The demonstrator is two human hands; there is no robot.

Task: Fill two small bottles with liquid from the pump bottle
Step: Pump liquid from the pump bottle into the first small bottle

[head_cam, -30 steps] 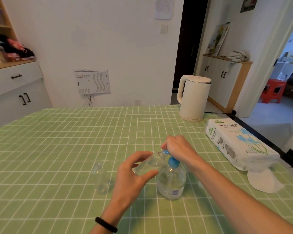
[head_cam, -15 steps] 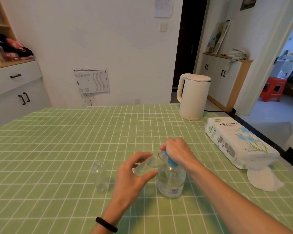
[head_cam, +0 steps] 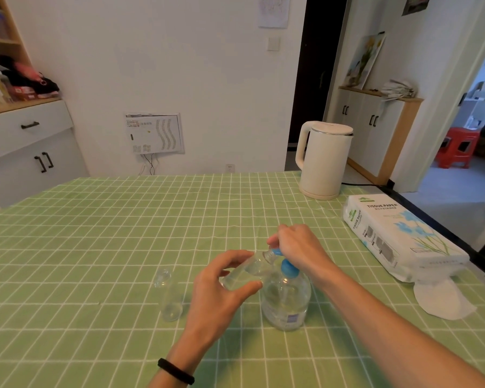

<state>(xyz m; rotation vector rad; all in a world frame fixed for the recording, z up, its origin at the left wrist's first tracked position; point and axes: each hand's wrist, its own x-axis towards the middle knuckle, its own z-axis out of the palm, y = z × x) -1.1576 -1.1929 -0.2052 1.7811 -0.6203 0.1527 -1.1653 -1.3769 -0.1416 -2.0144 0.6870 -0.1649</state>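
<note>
Our left hand (head_cam: 221, 292) grips one small bottle (head_cam: 247, 271), tilted so its mouth meets the spout (head_cam: 276, 251); our right hand (head_cam: 297, 247) curls over the blue head of the pump bottle (head_cam: 286, 301) to press. The other small bottle (head_cam: 168, 298) waits upright on the counter (head_cam: 95, 247).

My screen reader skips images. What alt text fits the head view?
The left hand tilts a small bottle to the spout of a pump bottle, whose blue top the right hand grips. A second bottle stands left of them on a green checked table.
</note>
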